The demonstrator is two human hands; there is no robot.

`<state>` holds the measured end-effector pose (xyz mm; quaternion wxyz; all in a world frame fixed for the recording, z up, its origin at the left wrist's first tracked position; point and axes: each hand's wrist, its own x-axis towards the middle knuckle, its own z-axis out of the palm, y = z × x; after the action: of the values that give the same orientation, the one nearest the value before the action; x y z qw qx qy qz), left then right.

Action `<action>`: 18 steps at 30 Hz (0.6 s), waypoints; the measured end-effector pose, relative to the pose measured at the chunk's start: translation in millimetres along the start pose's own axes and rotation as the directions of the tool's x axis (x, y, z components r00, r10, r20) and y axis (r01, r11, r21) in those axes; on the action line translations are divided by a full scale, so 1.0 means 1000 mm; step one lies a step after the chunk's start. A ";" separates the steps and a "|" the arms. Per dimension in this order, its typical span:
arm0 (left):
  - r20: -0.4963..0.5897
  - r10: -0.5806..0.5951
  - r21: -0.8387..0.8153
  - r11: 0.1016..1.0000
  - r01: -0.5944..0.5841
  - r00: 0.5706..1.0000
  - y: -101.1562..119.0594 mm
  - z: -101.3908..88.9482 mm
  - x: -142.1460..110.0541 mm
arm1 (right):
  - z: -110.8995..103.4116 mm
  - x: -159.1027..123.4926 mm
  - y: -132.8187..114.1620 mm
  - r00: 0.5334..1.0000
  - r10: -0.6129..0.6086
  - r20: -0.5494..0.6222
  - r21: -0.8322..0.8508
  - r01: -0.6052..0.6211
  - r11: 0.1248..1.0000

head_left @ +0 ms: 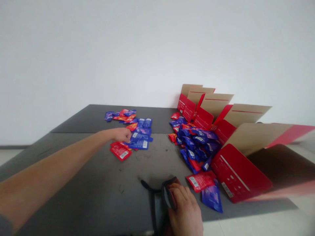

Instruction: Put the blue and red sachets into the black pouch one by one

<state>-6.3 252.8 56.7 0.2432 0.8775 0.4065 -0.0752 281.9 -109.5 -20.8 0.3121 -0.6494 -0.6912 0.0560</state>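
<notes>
The grey table [110, 196] bears red and blue packets [197, 144] and open red boxes [238, 173].

Soft, even light falls on a plain whitish wall [110, 49] behind a dark grey, scuffed tabletop [98, 200] crossed by a seam [73, 132], while a dark skirting strip [13, 147] runs along the wall's foot at left and pale floor [246, 226] shows at lower right.

l arm [61, 170] stretched fwd w/ l hand [122, 134] curled, r hand [185, 208] gripping nearer.
</notes>
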 end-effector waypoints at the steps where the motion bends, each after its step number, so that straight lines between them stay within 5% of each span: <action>1: 0.025 0.005 0.002 1.000 -0.005 1.000 0.002 -0.006 -0.001 | -0.001 0.000 -0.001 1.000 0.008 -0.002 0.006 -0.008 1.000; 6: 0.041 0.041 0.020 0.999 -0.042 0.998 0.029 -0.041 -0.019 | -0.005 0.002 -0.011 0.997 0.077 -0.010 0.037 -0.077 0.996; 9: 0.027 0.071 -0.026 0.997 -0.071 0.997 0.056 -0.046 -0.038 | -0.007 0.004 -0.013 0.998 0.062 0.011 0.020 -0.062 0.998; 14: 0.041 0.078 -0.173 0.982 -0.070 0.996 0.089 -0.009 -0.077 | -0.013 0.007 -0.017 0.998 0.060 0.031 -0.056 -0.058 0.997; 18: 0.132 0.017 -0.408 0.912 0.039 0.991 0.092 0.029 -0.111 | -0.018 0.011 -0.022 0.996 0.069 0.049 -0.081 -0.064 0.995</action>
<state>-8.4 112.5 102.1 0.4475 0.7979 0.4010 -0.0479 272.2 -108.6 7.8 0.2658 -0.6823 -0.6787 0.0556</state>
